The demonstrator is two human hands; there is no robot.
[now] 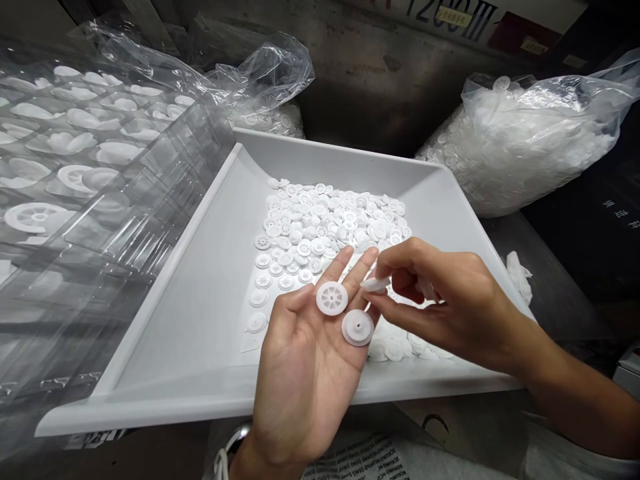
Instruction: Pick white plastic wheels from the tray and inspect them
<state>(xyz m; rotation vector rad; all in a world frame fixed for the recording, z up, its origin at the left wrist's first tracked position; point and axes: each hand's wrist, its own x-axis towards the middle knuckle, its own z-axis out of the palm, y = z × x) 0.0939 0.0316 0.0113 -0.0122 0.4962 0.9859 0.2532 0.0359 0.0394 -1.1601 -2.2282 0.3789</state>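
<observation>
Two wheels: white plastic spoked wheel (332, 298) and white plastic toothed gear (357, 327) lay flat, kept apart, below the spread fingers of the open left hand (303, 367).
Right hand (450, 310): fingers closed, pinching a thin white plastic piece (374, 285).

head view faces down, close over white tray (175, 300)

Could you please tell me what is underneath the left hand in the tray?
Beneath the left hand lies the white tray, with loose white plastic wheels spread up to the hand's edge. What lies directly below the palm is hidden.
</observation>
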